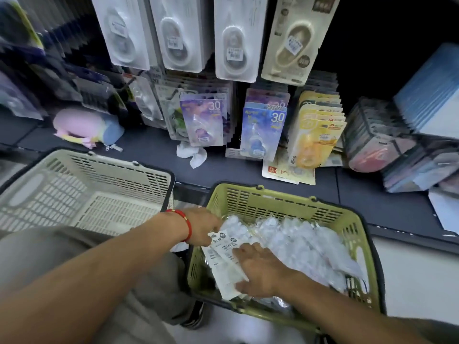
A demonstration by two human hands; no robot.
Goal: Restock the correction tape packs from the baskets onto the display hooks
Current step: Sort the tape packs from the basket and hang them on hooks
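My right hand (pixel 260 269) lies spread over a small sheaf of white correction tape packs (pixel 224 259) at the near-left corner of the green basket (pixel 280 198), fingers fairly straight and pressing down on the cards, thumb tucked along their lower edge. My left hand (pixel 202 225), red cord bracelet (pixel 185 220) at the wrist, reaches over the basket's left rim; its fingertips are hidden behind the top of the same sheaf and look to be pinching it, though I cannot see the grip itself.

The step in hand, as I judge it, is gathering a bundle to hang. To do it well I should square the cards so the header ends line up, clamp the stack from both faces before lifting, and keep the slippery blister fronts from fanning apart; a loose pack could slide back into the heap.

The green basket stands on the floor in front of me, heaped with more clear-fronted white packs (pixel 298 234) lying every way. Beside it on my left the cream basket (pixel 104 175) shows only its bare slatted floor in the part I can see. Past both runs the dark shelf (pixel 154 150), with a crumpled white tissue (pixel 192 155) and a pastel plush pouch (pixel 84 126) lying on it. Above, hung packs (pixel 233 40) crowd the upper display; lower down stand purple (pixel 205 120), blue (pixel 263 130) and yellow (pixel 315 137) rows, the hooks themselves hidden behind the cards
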